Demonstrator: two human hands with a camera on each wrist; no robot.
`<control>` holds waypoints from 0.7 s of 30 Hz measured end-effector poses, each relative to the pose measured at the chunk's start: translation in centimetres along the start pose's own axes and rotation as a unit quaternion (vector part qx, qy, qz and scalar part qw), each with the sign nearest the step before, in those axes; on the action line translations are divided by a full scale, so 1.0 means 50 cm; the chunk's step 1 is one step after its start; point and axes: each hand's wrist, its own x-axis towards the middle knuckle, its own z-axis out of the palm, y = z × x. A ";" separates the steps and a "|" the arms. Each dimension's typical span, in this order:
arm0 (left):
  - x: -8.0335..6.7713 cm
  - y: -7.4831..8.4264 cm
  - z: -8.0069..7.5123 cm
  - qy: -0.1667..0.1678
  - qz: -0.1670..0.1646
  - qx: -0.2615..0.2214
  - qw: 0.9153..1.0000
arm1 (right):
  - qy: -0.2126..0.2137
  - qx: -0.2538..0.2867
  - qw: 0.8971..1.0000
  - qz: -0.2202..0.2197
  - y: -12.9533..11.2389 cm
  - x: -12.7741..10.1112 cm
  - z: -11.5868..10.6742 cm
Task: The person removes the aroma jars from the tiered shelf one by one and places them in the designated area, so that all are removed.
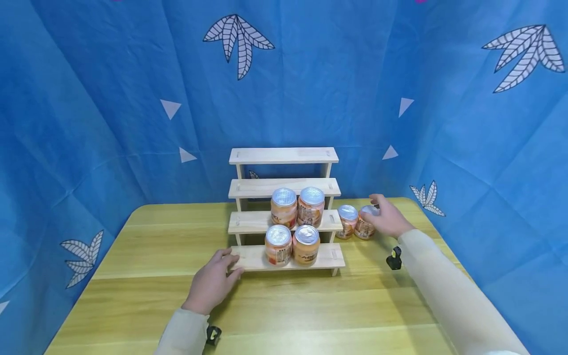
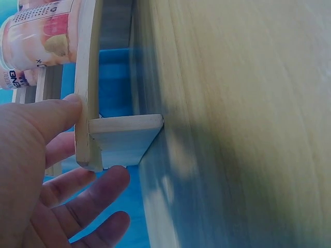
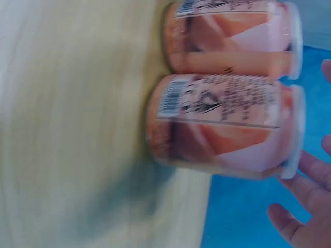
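A wooden four-step display stand (image 1: 284,156) stands on the table, with pairs of fruit jars on its two lowest steps. The lowest step carries a left jar (image 1: 278,245) and a right jar (image 1: 306,246); above them are two more jars (image 1: 284,209). My left hand (image 1: 212,282) holds the left end of the lowest step (image 2: 85,77), thumb in front and index finger partly hidden behind it. To the stand's right, two jars (image 1: 347,222) sit side by side on the table. My right hand (image 1: 388,217) is at the lid of the outer jar (image 3: 222,126), fingers spread.
A wooden table (image 1: 168,246) lies under everything. Blue cloth (image 1: 310,98) with leaf prints hangs behind and on both sides. The stand's two upper steps hold no jars. Each wrist wears a small black device (image 1: 394,258).
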 end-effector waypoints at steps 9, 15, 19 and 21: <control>-0.003 0.000 -0.001 0.001 -0.008 -0.002 1.000 | 0.025 -0.006 1.000 -0.015 -0.061 0.007 -0.029; -0.004 0.003 -0.004 0.000 -0.008 -0.004 1.000 | 0.022 -0.007 0.999 -0.037 -0.105 0.010 -0.041; -0.006 0.006 -0.005 0.003 -0.005 -0.004 1.000 | 0.019 -0.011 0.998 -0.056 -0.133 0.012 -0.042; -0.006 0.007 -0.006 0.004 -0.001 -0.006 1.000 | 0.017 -0.009 0.998 -0.066 -0.149 0.013 -0.042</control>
